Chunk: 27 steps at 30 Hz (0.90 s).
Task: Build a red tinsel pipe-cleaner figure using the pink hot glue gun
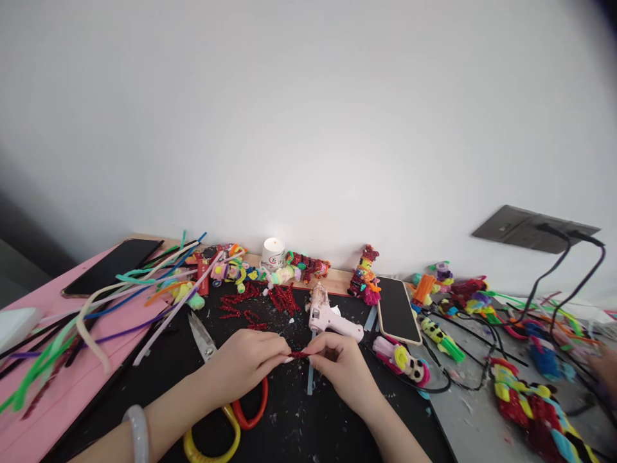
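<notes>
A short red glittery pipe-cleaner piece (299,354) is being pinched at both ends, just above the black mat (299,431): the left hand (243,361) is closed on its left end with thumb and forefinger together, and the right hand (340,361) is closed on the right end in the same way. The piece is being held level between the fingertips, low and near the middle of the mat.

A slip is being risked, since the piece is small and only its tips are being gripped; if it is dropped, it may be lost among the red scraps (255,302) and glitter specks being left on the mat. The pink glue gun (332,316) is lying just beyond the right hand with a glue stick (310,379) below it, and a burn or smear is being invited if the knuckles are pushed forward, should the nozzle be hot. The scissors (226,399) are lying partly under the left wrist, blades pointing away, and could be dragged by the forearm. A white candle (272,252) is standing by the wall, well apart from the hands.

Room is being limited: loose pipe cleaners (96,308) are crowding the left, a phone (398,310) and finished figures (407,361) the right. Open mat is being left only toward the near edge, between the forearms.
</notes>
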Motion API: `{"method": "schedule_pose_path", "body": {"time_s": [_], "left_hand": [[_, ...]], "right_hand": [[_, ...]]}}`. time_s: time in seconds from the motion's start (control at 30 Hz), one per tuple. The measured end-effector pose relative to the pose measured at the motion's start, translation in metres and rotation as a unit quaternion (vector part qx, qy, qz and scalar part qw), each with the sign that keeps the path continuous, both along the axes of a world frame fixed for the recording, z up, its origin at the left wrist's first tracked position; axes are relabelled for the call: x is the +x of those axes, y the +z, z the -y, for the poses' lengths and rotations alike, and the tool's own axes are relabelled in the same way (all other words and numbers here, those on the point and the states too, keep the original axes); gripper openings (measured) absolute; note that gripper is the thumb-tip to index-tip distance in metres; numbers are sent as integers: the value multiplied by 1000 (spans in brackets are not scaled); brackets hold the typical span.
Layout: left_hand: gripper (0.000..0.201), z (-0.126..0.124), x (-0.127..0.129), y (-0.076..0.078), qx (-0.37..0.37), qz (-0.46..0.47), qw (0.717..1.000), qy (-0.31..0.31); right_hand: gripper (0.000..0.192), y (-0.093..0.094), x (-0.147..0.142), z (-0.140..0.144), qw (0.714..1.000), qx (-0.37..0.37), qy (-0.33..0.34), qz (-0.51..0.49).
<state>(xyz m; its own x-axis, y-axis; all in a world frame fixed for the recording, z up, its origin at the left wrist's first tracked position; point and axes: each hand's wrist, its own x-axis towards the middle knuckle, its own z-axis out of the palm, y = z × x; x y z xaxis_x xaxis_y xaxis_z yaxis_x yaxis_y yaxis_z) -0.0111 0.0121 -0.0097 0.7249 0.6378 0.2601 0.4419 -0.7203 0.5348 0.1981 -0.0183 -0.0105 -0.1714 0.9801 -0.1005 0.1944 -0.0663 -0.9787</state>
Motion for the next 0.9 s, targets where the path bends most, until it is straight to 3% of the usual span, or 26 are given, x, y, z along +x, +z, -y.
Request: {"method": "schedule_pose_path", "body": {"time_s": [0.53, 0.9], "left_hand": [[14, -1, -2, -1, 0, 33, 999, 4], [23, -3, -2, -2, 13, -4, 1000, -20]], "right_hand": [[9, 0, -1, 0, 1000, 0, -15, 9], [9, -1, -1, -1, 999, 24, -6, 33]]}}
